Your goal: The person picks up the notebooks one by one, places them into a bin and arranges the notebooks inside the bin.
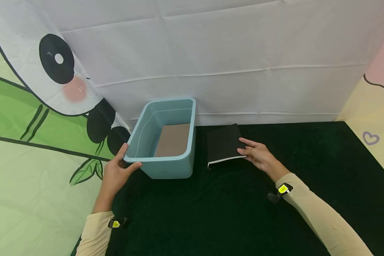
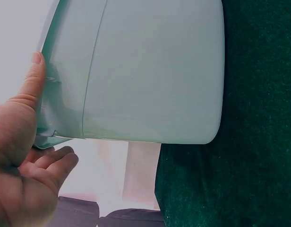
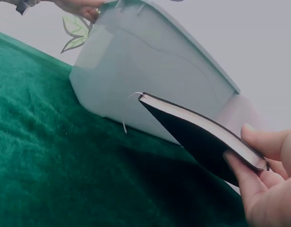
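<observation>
A light blue plastic bin (image 1: 161,167) stands on the dark green cloth, near the white backdrop. My left hand (image 1: 116,174) holds its near left corner at the rim, thumb along the front and fingers round the left side. Inside the bin lies a flat, brownish-grey rectangular thing (image 1: 172,140) whose kind I cannot tell. To the bin's right, my right hand (image 1: 257,154) grips a black notebook (image 1: 225,144) by its right edge. In the right wrist view, the notebook (image 3: 197,142) is tilted above the cloth, white page edges showing and a thin ribbon hanging from one corner.
Dark green cloth (image 1: 211,213) covers the table. Behind rises a white fabric backdrop (image 1: 227,53), with a printed cartoon panel (image 1: 35,117) on the left and a yellowish panel (image 1: 371,121) on the right. The bin's raised walls stand between the two hands.
</observation>
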{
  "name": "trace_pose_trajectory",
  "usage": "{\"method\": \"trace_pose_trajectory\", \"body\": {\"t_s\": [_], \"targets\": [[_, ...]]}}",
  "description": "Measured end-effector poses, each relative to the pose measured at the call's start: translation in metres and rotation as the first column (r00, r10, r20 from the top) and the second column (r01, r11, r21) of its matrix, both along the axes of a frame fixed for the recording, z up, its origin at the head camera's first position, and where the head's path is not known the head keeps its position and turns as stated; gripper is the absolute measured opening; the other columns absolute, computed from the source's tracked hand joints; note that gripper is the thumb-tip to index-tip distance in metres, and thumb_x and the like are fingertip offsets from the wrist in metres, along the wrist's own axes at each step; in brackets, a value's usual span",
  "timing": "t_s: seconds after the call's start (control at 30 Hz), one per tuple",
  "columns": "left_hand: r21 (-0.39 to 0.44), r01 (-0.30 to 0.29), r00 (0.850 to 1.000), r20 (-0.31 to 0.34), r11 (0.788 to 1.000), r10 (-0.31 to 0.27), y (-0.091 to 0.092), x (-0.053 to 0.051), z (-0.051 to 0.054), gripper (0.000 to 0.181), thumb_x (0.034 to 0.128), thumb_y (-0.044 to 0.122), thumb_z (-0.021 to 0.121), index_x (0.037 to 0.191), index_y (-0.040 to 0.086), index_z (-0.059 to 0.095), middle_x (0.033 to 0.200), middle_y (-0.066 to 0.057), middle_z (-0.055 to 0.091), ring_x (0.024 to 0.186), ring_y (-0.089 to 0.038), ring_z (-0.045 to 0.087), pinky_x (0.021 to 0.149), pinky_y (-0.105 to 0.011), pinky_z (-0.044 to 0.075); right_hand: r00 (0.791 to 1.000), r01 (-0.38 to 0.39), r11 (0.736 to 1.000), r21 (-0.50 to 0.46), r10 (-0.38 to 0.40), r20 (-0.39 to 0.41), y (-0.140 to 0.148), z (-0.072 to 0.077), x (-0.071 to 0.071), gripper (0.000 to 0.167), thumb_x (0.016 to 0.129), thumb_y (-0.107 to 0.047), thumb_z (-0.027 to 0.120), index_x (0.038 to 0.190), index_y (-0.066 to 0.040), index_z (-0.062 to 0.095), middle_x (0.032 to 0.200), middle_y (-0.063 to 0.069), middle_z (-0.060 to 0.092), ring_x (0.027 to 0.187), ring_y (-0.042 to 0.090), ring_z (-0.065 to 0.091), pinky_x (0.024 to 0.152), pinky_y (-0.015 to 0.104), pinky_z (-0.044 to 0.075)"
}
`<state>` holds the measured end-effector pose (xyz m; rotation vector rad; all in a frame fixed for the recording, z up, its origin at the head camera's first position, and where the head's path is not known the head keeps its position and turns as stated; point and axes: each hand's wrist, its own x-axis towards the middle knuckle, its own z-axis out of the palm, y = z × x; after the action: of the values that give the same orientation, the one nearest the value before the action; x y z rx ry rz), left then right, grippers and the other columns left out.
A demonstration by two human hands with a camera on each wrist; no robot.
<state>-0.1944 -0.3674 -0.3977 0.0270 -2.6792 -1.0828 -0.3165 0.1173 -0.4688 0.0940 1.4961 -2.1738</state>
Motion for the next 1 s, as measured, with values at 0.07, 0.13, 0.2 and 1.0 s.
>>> {"method": "trace_pose_trajectory", "body": {"t_s": [0.07,0.13,0.2,1.0], "targets": [[-0.005,0.001,1.000,0.003,1.000,-0.001,0.000,0.000,0.001,0.090,0.0922,0.037,0.077,0.163,0.019,0.025,0.168,-0.006,0.023,0.143,-0.041,0.043,0.107,-0.057,0.041,1.000,0.004,1.000,-0.028,-0.004,0.002,0.002,0.003,0.001,0.073,0.096,0.001,0.069,0.160,-0.010,0.035,0.172,0.009,0.004,0.101,0.007,0.067,0.091,0.022,0.056],[-0.006,0.003,1.000,0.005,1.000,-0.003,0.001,0.001,0.001,0.090,0.0924,0.037,0.077,0.163,0.019,0.025,0.168,-0.006,0.023,0.142,-0.042,0.043,0.107,-0.057,0.041,1.000,0.006,0.999,-0.051,-0.006,0.004,0.004,0.007,0.003,0.074,0.096,0.002,0.069,0.160,-0.009,0.035,0.172,0.009,0.003,0.098,0.007,0.067,0.091,0.021,0.055],[-0.004,0.004,1.000,0.009,1.000,-0.004,0.002,0.001,0.001,0.090,0.0925,0.037,0.077,0.163,0.019,0.024,0.168,-0.007,0.022,0.142,-0.042,0.043,0.107,-0.057,0.041,1.000,0.008,0.998,-0.070,-0.007,0.008,0.008,0.012,0.005,0.073,0.096,0.002,0.068,0.160,-0.010,0.035,0.171,0.008,0.008,0.099,0.007,0.067,0.091,0.021,0.055],[0.016,0.003,1.000,0.009,1.000,-0.003,-0.001,-0.003,-0.002,0.090,0.0918,0.039,0.077,0.163,0.020,0.024,0.168,-0.005,0.021,0.143,-0.041,0.042,0.108,-0.056,0.040,0.992,-0.012,0.976,-0.215,-0.015,-0.125,-0.009,0.125,-0.006,0.069,0.098,0.004,0.061,0.160,-0.012,0.036,0.171,0.002,0.005,0.090,0.007,0.069,0.087,0.020,0.056]]}}
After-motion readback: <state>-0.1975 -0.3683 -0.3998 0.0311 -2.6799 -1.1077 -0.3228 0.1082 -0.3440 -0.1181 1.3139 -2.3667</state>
